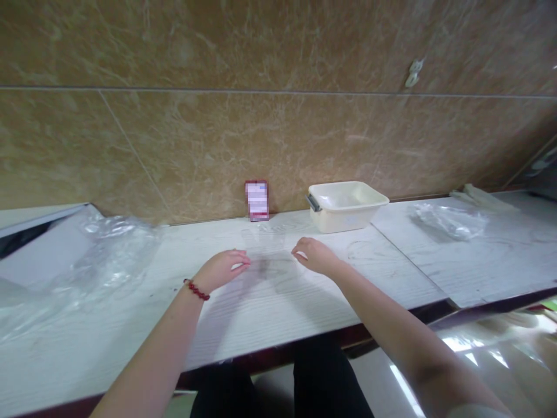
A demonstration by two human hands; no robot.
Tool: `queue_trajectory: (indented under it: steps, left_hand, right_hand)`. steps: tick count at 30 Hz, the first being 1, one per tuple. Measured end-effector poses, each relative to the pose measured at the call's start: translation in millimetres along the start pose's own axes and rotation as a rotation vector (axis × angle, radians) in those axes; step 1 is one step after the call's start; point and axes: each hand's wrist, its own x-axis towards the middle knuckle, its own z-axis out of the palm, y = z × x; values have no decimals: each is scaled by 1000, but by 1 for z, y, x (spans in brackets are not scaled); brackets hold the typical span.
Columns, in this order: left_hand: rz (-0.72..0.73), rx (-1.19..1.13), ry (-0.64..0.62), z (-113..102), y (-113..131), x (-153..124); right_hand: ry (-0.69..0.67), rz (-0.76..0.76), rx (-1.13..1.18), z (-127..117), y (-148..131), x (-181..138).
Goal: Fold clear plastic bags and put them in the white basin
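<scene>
A thin clear plastic bag [266, 255] lies flat on the white table [270, 313] between my hands; it is nearly see-through and its outline is faint. My left hand [223, 268], with a red bead bracelet on the wrist, rests at the bag's left edge with its fingers curled together on the film. At the bag's right edge, my right hand [315, 255] has its fingers bent down and pinched on the plastic. Both hands sit on the tabletop about a hand's width apart.
A cream plastic basin [348, 204] stands at the back right of my hands. A small red and white card [256, 200] leans on the brown tiled wall. Clear plastic sheeting [108, 255] is heaped at the left, and a crumpled bag [452, 220] lies right.
</scene>
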Motion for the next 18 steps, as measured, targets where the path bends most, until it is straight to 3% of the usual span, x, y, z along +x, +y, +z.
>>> queue_trajectory:
  steps: [4, 6, 11, 18]
  left_hand:
    - [20, -114, -129, 11, 24, -35]
    - [-5, -131, -130, 22, 31, -47]
    - [-132, -113, 22, 44, 40, -54]
    - [-212, -69, 152, 54, 55, -47]
  right_hand:
    - [-79, -131, -90, -2, -24, -41]
    - [-129, -169, -130, 0, -31, -54]
    - [-172, -184, -222, 7, -37, -59]
    - [-52, -196, -293, 18, -42, -57]
